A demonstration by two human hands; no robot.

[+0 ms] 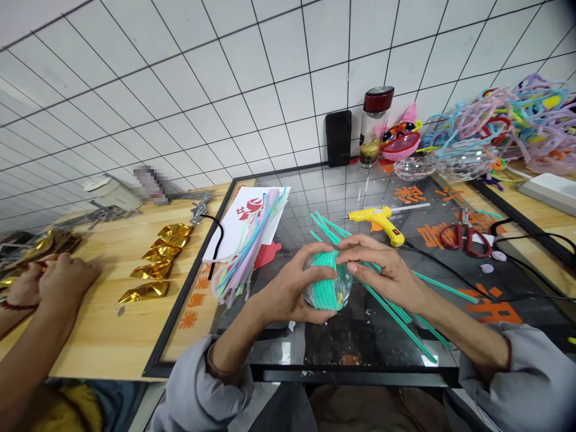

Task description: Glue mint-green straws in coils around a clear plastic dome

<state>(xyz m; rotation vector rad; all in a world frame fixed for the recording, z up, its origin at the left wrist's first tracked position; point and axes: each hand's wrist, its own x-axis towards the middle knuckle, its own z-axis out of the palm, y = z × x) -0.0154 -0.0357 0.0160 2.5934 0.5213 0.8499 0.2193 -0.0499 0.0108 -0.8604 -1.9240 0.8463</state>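
Observation:
A clear plastic ball [342, 281], partly wrapped in rows of green pipe cleaner [324, 288], is held above the glass-topped table. My left hand [294, 285] is closed around its left side, thumb across the green rows. At the upper right of the ball, my right hand [382, 270] has its fingertips pinched at the end of the wrapped rows; the exact grip is partly hidden. Loose green pipe cleaners [396, 309] lie under and beside my right hand. Behind them rests a yellow hot glue gun [375, 219] with a glue stick in its back.
Pastel pipe cleaners [252, 246] lie on white paper [220, 231] to the left. Red scissors [463, 237] and a black cord [432, 264] are on the right. A phone [339, 138] and glass bottle [375, 129] stand by the wall. Another person's hands [63, 279] are left, near gold foil [166, 243].

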